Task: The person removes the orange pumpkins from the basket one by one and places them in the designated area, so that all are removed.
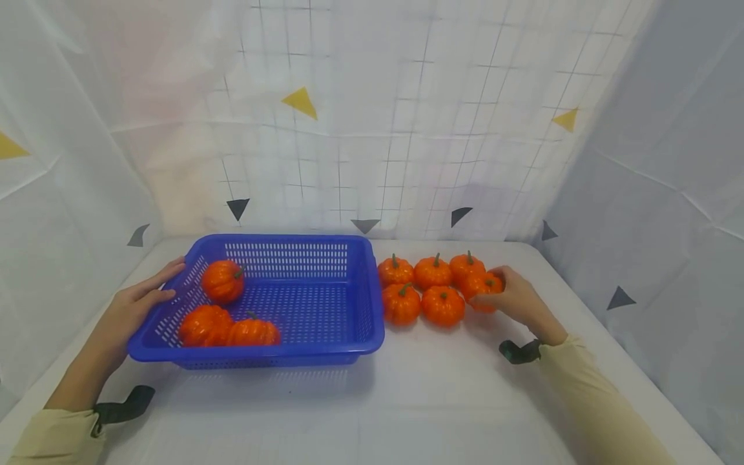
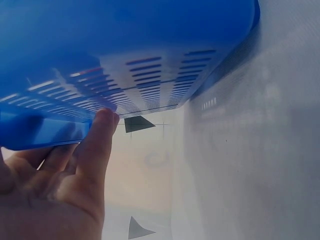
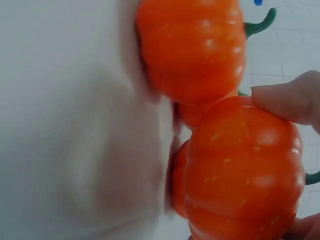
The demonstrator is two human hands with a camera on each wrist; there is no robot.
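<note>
A blue plastic basket (image 1: 372,310) with slotted walls stands left of centre, with three small orange pumpkins (image 1: 223,282) along its left side. My left hand (image 1: 130,310) grips the basket's left rim; in the left wrist view one digit of that hand (image 2: 60,195) presses the slotted outer wall. At the right, my right hand (image 1: 517,300) holds an orange pumpkin (image 3: 245,170) between thumb and fingers, its green stem facing away from the table surface. Whether this pumpkin touches the table cannot be told. Several more pumpkins (image 1: 443,307) sit in two rows between basket and right hand.
The white table (image 1: 407,400) is bounded by a white sheet wall (image 1: 372,161) with grid lines behind, and by side sheets (image 1: 657,213). Yellow and dark triangles mark the sheets. Dark bands (image 1: 520,352) are on both wrists.
</note>
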